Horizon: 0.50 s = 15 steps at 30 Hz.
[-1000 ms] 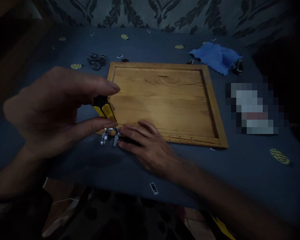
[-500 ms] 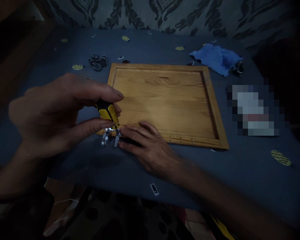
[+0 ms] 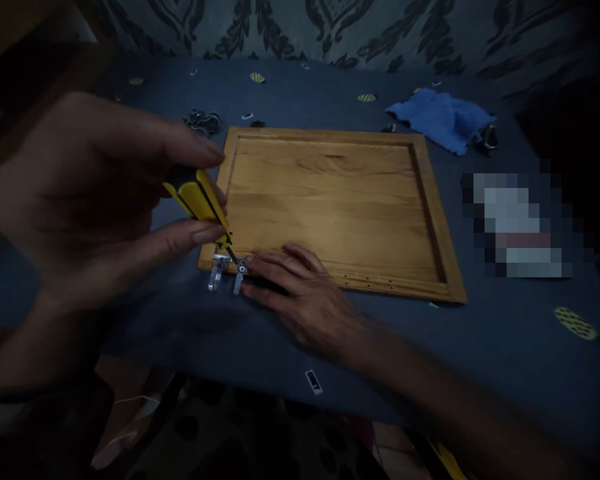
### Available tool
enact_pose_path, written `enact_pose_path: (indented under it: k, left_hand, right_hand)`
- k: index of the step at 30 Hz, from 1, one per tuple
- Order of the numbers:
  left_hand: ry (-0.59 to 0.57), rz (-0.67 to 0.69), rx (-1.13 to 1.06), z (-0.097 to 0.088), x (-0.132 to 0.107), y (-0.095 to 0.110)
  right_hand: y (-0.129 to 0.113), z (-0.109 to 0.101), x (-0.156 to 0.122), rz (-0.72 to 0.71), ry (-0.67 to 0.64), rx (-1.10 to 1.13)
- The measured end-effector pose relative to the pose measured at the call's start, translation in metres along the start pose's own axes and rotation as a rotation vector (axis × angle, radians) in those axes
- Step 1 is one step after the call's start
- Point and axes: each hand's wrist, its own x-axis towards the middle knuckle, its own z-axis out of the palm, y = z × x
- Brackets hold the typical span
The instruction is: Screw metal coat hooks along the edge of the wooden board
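Observation:
My left hand is closed around a small yellow and black screwdriver, thumb below the handle and fingers above. The screwdriver tilts, and its thin tip meets the mounting plate of a silver metal hook at the near left edge of a framed wooden board. Screw heads show on that plate. My right hand lies palm down over the board's near edge, thumb and index finger against the hook's side. Just left of it, a second silver hook sits on the same edge.
Several metal hooks lie in a pile behind the board's left corner. A blue cloth is bunched at the back right, with another metal hook beside it. Small holes line the board's near rim. A pixelated pale item lies right.
My left hand has drawn back slightly left, showing more of the screwdriver's shaft and the hook plate. My right hand stays in place on the board. The view has shifted slightly.

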Motion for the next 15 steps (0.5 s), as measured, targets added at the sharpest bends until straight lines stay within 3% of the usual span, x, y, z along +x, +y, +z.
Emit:
enact_pose_path:
  k: [2, 3, 6, 10, 15]
  left_hand:
    - [0.103, -0.045, -0.013, 0.009, 0.001, 0.003]
    - [0.148, 0.006, -0.032, 0.013, 0.001, 0.002]
    - [0.125, 0.117, -0.075, 0.018, 0.002, 0.000]
    - [0.087, -0.035, -0.039, 0.015, 0.002, 0.005]
    - [0.052, -0.027, -0.062, 0.014, 0.003, 0.011]
  right_hand:
    - [0.000, 0.001, 0.000, 0.001, 0.008, -0.002]
    - [0.001, 0.002, 0.000, 0.002, 0.009, -0.004]
    - [0.001, 0.002, 0.000, 0.008, 0.001, -0.006]
    - [0.000, 0.000, 0.000, 0.007, -0.019, 0.013]
    - [0.001, 0.000, 0.000, 0.015, -0.027, 0.017]
